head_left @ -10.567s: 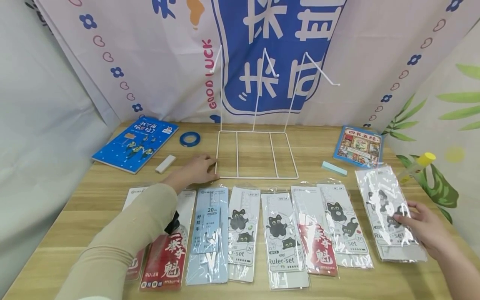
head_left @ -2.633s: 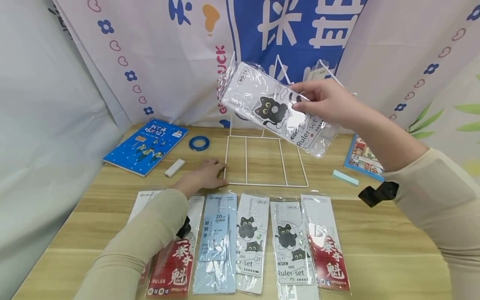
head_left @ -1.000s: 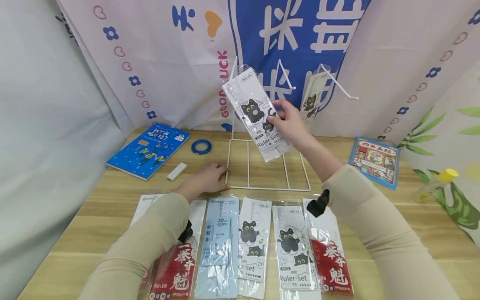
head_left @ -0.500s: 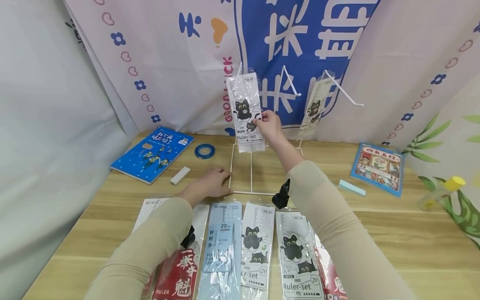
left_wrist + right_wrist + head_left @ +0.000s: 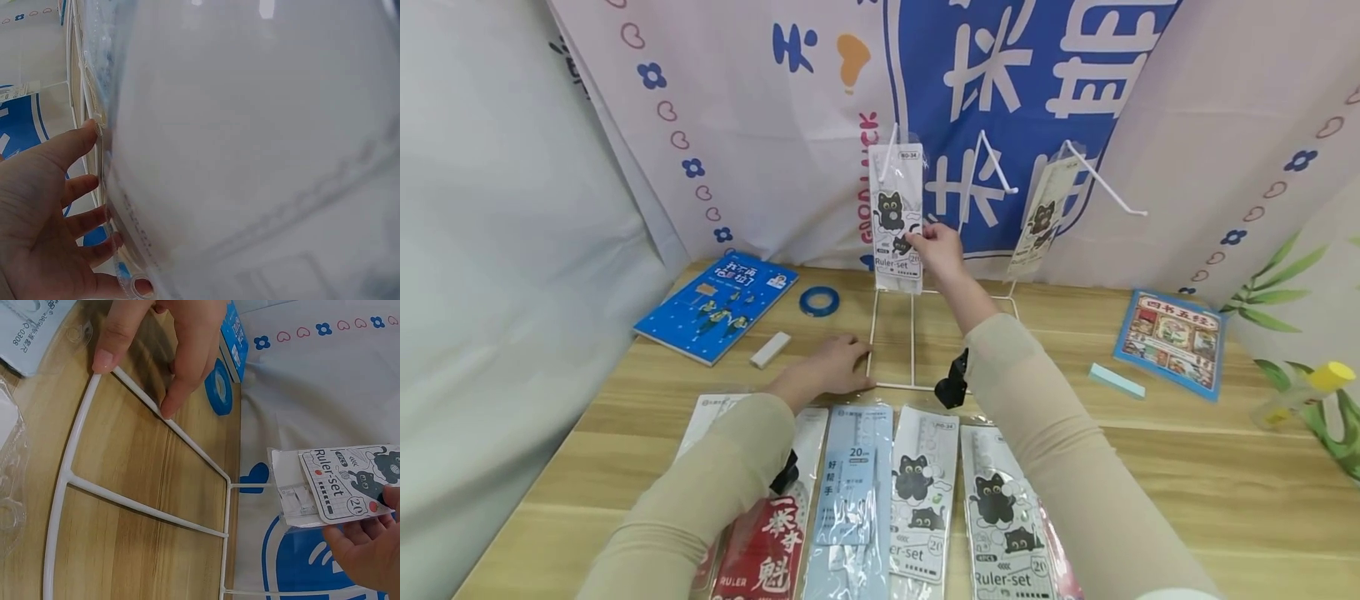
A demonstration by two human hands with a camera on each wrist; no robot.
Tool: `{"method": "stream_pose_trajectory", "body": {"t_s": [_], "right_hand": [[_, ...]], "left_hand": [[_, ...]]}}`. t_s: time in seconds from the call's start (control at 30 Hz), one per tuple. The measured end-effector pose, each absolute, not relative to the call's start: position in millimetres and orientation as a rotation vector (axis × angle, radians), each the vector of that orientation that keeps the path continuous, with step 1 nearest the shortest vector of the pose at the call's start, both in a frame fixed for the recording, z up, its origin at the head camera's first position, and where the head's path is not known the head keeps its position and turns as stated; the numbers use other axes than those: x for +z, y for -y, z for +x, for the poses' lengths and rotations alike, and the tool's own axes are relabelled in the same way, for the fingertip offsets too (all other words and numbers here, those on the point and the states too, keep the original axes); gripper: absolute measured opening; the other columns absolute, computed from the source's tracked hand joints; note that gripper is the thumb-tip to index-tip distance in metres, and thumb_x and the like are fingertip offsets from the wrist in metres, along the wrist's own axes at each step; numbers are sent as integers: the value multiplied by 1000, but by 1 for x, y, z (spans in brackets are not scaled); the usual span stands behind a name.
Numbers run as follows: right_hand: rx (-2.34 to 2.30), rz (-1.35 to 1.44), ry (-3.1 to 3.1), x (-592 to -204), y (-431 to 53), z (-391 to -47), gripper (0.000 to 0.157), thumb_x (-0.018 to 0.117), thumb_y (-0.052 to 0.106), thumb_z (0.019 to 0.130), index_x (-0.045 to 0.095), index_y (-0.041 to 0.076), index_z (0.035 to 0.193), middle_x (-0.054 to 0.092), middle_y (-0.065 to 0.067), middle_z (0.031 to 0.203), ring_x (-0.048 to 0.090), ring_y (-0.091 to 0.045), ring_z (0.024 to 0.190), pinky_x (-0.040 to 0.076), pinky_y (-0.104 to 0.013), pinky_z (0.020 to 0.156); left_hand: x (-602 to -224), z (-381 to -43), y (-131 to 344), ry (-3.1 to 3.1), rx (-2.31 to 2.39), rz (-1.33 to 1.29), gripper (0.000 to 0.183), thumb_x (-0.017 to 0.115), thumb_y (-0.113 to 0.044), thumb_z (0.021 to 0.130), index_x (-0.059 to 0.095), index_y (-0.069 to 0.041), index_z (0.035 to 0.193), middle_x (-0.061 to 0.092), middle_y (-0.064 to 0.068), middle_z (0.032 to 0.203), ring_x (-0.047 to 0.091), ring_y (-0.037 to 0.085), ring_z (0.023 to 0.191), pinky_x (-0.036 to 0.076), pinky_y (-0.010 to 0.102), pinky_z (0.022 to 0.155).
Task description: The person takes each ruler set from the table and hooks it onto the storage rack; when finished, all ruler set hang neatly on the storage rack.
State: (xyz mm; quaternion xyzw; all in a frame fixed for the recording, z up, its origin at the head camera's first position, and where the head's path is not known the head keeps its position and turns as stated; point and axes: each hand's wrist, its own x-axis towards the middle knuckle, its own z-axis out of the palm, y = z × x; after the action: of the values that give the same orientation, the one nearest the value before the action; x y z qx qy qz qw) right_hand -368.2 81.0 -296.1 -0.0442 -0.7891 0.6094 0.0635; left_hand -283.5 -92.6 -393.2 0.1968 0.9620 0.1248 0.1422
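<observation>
Head view: right hand (image 5: 943, 250) pinches ruler pack (image 5: 894, 218); long axis upright.

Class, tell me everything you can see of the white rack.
The rack looks like thin white metal wire. Its rectangular base, with crossbars, lies flat on the table; three uprights at the back each carry a hook sloping downward. The left hand touches its front left corner. One ruler set hangs from the right hook; the right hand holds a second ruler set at the left hook.
</observation>
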Motion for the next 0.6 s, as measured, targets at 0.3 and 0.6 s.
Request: {"method": "stream_pose_trajectory", "body": {"t_s": [0.3,0.6], "right_hand": [[1825,-86,2418,-306,-93,-367,26,55,17,90,58,-6,102,60,-16,99,58,-24,87,53,-36,70],[1839,-129,2508,-311,-131,-353,16,54,15,89,56,2,99,63,-12,103,61,-20,89,49,-23,60]], "left_hand": [[-398,-285,90,-2766,371,605,68,61,-44,82,36,-12,138,26,18,142,25,35,129,25,49,103],[-395,-288,93,-2763,390,611,67,62,-41,82,37,-11,137,27,19,141,26,36,128,24,49,103]]}}
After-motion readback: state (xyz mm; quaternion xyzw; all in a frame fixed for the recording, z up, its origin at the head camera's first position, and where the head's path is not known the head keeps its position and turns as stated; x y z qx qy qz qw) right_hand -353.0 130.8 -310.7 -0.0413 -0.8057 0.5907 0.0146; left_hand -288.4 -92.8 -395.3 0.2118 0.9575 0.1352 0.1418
